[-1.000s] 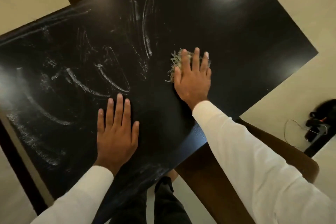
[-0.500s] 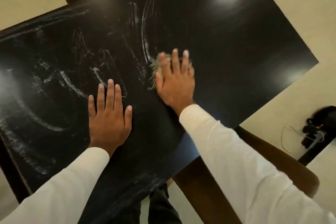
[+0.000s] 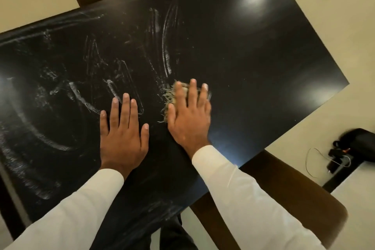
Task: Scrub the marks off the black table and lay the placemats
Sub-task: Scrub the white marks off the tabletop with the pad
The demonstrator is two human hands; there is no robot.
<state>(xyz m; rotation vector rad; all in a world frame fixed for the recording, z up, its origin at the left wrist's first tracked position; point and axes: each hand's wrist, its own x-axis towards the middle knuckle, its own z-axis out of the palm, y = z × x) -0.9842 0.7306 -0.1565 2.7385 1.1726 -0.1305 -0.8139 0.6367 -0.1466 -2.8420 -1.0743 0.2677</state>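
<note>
Pressing my right hand (image 3: 188, 122), fingers straight, on a frayed fibrous scrubber (image 3: 169, 95); left hand (image 3: 123, 134) flat, fingers extended; chalky marks (image 3: 166, 61) upper left, glossy black table (image 3: 253, 57) reaching its right edge.

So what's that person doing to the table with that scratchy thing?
A person in white sleeves is scrubbing the black table. Their right hand presses a stringy scrub pad flat against the top. The left hand rests flat on the table beside it. Streaky white marks cover the left part of the table, while the right part looks clean, so the scrubbing isn't finished.
</note>
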